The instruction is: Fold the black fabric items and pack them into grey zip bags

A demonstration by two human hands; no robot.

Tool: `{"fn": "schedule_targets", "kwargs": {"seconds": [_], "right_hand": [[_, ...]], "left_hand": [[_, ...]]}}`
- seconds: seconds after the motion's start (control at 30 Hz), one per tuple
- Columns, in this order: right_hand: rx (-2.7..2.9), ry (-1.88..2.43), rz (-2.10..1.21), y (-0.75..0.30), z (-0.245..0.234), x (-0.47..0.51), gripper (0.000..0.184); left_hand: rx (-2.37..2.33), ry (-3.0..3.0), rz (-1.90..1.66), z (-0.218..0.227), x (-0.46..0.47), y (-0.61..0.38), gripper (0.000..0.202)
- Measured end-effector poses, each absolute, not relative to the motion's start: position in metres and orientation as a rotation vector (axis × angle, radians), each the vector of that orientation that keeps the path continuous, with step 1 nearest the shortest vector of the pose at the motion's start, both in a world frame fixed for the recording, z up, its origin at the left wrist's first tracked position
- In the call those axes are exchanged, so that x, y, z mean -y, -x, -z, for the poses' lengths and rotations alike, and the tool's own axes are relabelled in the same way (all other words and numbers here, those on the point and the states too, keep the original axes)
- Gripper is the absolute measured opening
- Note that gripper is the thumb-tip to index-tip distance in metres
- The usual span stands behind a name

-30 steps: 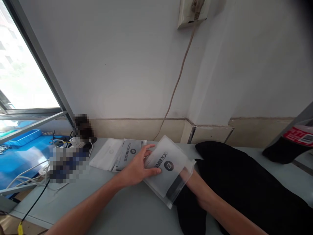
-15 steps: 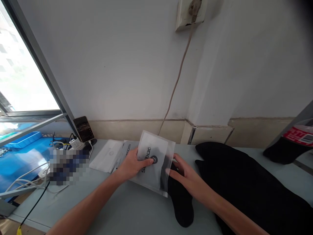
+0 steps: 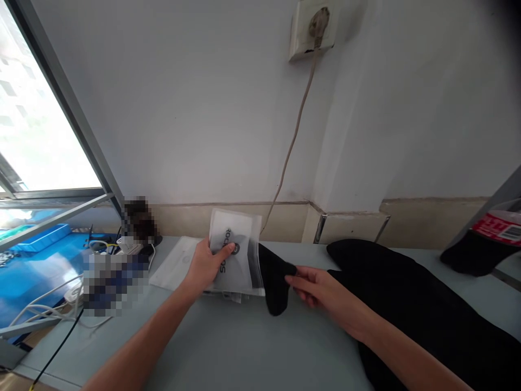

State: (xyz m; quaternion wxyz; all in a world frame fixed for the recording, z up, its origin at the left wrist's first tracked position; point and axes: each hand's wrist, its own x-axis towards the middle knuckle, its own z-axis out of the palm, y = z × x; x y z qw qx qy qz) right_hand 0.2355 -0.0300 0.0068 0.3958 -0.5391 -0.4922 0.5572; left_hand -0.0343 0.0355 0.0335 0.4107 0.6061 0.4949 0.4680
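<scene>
My left hand (image 3: pixel 208 262) grips a frosted plastic bag (image 3: pixel 240 233) printed with a dark logo and lettering, thumb across its front. At the bag's right edge is a black cloth piece (image 3: pixel 277 285) with a rounded lower end. Its left part is hidden by the bag, so I cannot tell whether it is inside or behind. Its right corner is pinched between the thumb and fingers of my right hand (image 3: pixel 315 282). More flat plastic bags (image 3: pixel 176 266) lie on the table to the left and partly under the held one.
A large black cloth pile (image 3: pixel 407 304) covers the right of the grey table (image 3: pixel 244 347). Beyond it lies a dark drink bottle (image 3: pixel 468 255) with a red label. Cables (image 3: pixel 44 309) and a blue tray (image 3: pixel 43 238) are at left. A cord (image 3: pixel 293 136) hangs from a wall socket (image 3: pixel 311 27).
My left hand and the bag have moved left. My right hand has left the bag's edge and taken the black cloth piece, which is now raised beside the bag.
</scene>
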Motion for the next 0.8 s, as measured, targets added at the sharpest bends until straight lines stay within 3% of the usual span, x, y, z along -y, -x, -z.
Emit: {"fn": "schedule_targets", "kwargs": {"seconds": [0.1, 0.27, 0.4, 0.63, 0.8], "right_hand": [[1.133, 1.332, -1.553, -0.238, -0.010, 0.033, 0.036], [1.493, 1.120, -1.855, -0.226, -0.014, 0.047, 0.040], [1.220, 0.985, -1.783, -0.213, -0.008, 0.049, 0.046], [0.960, 1.049, -1.498, -0.209, 0.003, 0.040, 0.035], [0.890, 0.996, -1.520, -0.211, -0.008, 0.042, 0.033]], "left_hand": [[-1.269, -1.418, -1.319, -0.033, -0.032, 0.031, 0.045], [-1.297, -1.468, -1.468, -0.027, -0.017, 0.014, 0.043], [-1.253, -1.504, -1.473, -0.025, -0.006, 0.005, 0.042], [-1.201, -1.406, -1.355, -0.016, -0.011, 0.009, 0.049], [-1.121, -1.339, -1.178, -0.008, -0.013, 0.009, 0.051]]}}
